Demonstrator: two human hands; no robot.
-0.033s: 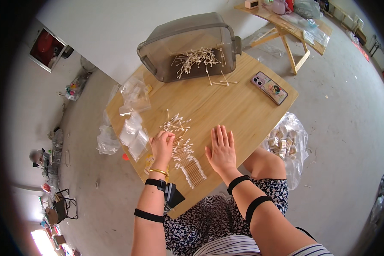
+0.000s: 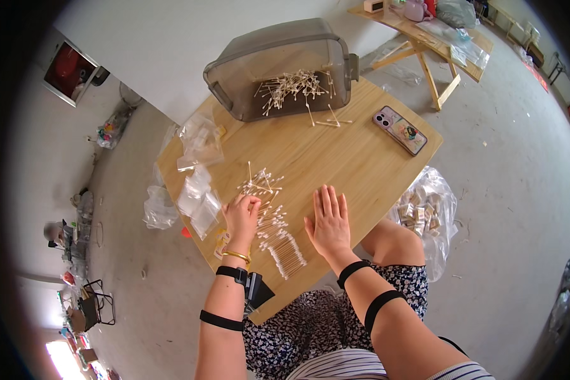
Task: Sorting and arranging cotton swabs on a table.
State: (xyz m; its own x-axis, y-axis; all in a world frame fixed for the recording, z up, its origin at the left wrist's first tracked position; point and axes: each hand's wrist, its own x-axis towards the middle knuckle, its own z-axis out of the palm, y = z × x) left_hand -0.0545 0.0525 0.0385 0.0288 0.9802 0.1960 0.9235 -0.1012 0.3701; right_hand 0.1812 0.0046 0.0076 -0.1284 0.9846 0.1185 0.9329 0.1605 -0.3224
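Cotton swabs being sorted between two hands on the wooden bench (image 2: 335,158)

The left hand (image 2: 240,215) has its fingers curled onto the loose cotton swabs (image 2: 263,190), seemingly pinching a few; the right hand (image 2: 328,223) lies flat beside them, fingers together, holding nothing. A tidy row of swabs (image 2: 286,253) sits just below the left fingertips (close to the bench edge), so a careless sweep could likely scatter it or push swabs off onto the floor.
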